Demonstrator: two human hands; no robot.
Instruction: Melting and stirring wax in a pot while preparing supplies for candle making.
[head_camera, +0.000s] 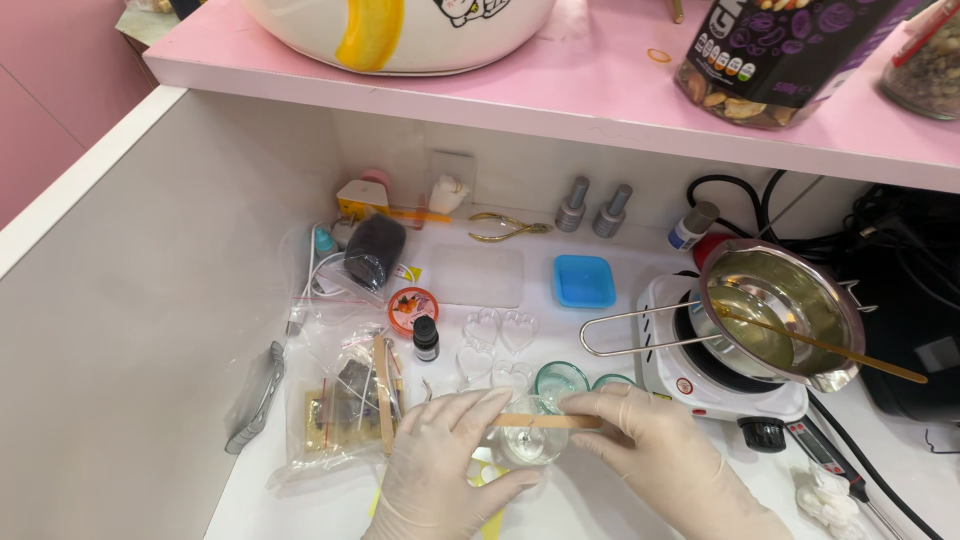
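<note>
Both my hands wear pale gloves. A small clear glass jar (527, 445) stands on the white counter between them, with a flat wooden stick (545, 422) lying across its rim. My left hand (445, 470) cups the jar's left side, fingertips on the stick's left end. My right hand (665, 455) pinches the stick's right end. Inside the jar a thin wick seems to stand upright. Just behind it sit two teal-tinted glass jars (560, 378).
A steel melting pot (785, 310) with pale liquid and a wooden stirrer sits on a small white hot plate (700, 385) at right. Clear heart moulds (500, 330), a dark dropper bottle (426, 338), a blue square mould (584, 280), plastic bags (340, 400) and pliers (505, 228) lie behind.
</note>
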